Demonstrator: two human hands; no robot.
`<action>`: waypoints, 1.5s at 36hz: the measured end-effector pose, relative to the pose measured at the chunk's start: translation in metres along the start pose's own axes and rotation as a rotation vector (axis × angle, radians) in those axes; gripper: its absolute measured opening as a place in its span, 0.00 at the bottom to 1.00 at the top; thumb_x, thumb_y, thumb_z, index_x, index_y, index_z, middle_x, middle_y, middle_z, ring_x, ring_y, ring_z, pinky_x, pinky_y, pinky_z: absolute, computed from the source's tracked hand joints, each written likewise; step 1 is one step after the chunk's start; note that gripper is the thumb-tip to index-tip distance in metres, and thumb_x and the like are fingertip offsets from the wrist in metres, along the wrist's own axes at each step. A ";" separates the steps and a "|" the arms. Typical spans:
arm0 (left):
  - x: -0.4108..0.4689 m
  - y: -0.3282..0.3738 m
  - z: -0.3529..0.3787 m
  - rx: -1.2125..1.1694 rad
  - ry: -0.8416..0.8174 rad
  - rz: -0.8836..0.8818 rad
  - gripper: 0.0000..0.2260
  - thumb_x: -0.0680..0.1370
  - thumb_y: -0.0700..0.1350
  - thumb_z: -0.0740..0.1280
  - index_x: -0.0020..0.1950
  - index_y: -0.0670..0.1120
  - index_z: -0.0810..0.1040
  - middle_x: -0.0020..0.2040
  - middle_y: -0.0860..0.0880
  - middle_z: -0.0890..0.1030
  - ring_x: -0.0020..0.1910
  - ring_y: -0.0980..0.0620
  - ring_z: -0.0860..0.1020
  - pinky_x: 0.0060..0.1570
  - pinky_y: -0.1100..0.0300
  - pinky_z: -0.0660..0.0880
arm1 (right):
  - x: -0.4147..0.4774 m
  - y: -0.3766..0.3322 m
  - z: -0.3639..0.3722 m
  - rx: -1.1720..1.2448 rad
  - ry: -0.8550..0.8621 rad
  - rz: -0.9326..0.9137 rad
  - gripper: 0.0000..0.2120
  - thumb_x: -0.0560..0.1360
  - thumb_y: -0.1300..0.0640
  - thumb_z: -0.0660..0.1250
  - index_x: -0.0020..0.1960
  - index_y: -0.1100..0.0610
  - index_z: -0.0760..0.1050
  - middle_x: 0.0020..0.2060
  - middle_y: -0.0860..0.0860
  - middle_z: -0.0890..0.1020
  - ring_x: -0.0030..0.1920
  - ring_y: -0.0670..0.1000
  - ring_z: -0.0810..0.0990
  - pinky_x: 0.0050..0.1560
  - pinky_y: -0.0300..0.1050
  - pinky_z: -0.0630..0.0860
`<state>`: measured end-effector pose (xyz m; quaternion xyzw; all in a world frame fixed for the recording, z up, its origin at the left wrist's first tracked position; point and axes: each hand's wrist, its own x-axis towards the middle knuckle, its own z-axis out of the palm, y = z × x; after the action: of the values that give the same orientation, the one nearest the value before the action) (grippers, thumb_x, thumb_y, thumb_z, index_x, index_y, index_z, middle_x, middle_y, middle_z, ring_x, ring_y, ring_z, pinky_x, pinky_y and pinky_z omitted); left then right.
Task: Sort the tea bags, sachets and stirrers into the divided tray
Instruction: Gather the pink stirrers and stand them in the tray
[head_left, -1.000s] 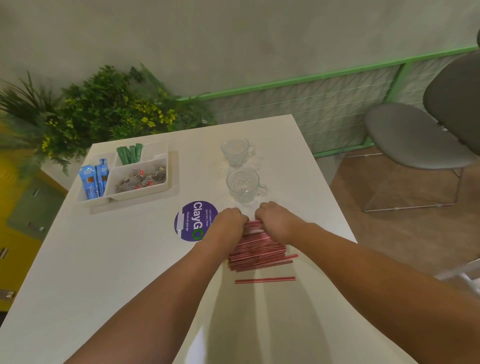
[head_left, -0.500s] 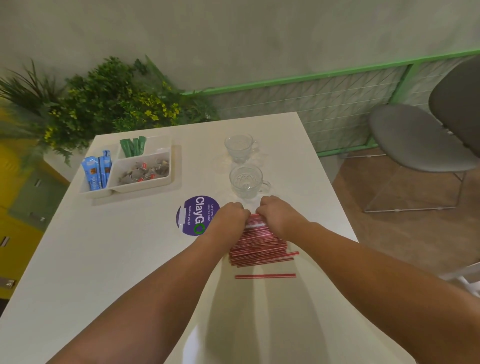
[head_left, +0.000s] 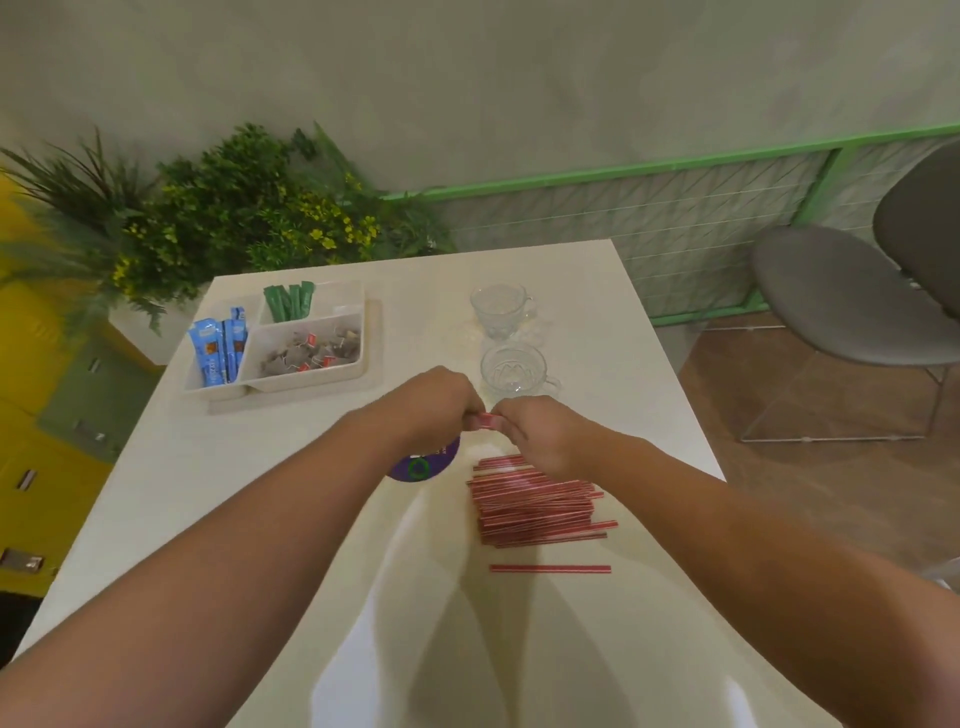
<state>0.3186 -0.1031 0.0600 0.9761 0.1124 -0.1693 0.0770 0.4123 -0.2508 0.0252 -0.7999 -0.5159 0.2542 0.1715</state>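
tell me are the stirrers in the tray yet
Out. The stirrers lie piled on the table; the tray holds only sachets and tea bags.

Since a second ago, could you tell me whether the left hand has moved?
Yes: the left hand has lifted off the stirrer pile, toward the near glass cup.

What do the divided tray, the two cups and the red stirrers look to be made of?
Divided tray: matte off-white, probably plastic or melamine, with rounded moulded walls. Cups: clear, cut-pattern facets; glass, possibly plastic. Red stirrers: thin flat red-and-white strips, likely paper-wrapped; can't confirm.
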 end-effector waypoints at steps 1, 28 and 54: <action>-0.005 -0.007 -0.010 -0.008 -0.016 0.003 0.11 0.81 0.50 0.63 0.54 0.48 0.83 0.45 0.47 0.83 0.45 0.47 0.79 0.43 0.54 0.76 | 0.004 -0.006 -0.001 0.049 0.001 -0.005 0.17 0.85 0.51 0.51 0.54 0.59 0.75 0.41 0.51 0.75 0.41 0.50 0.73 0.41 0.42 0.71; 0.029 -0.245 -0.125 -1.081 0.724 -0.164 0.05 0.77 0.42 0.72 0.47 0.40 0.84 0.33 0.47 0.81 0.28 0.58 0.76 0.34 0.63 0.77 | 0.262 -0.156 -0.055 0.793 0.312 -0.054 0.11 0.82 0.60 0.62 0.50 0.62 0.82 0.40 0.56 0.84 0.42 0.54 0.82 0.55 0.60 0.80; 0.127 -0.334 -0.031 -0.739 0.450 -0.337 0.10 0.72 0.52 0.76 0.40 0.46 0.84 0.36 0.47 0.84 0.39 0.46 0.84 0.44 0.45 0.81 | 0.384 -0.111 0.013 0.435 0.359 0.326 0.02 0.68 0.64 0.74 0.39 0.62 0.85 0.34 0.59 0.85 0.38 0.59 0.86 0.46 0.57 0.83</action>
<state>0.3626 0.2490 0.0072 0.8639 0.3361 0.0878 0.3646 0.4533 0.1451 -0.0140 -0.8486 -0.2763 0.2372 0.3838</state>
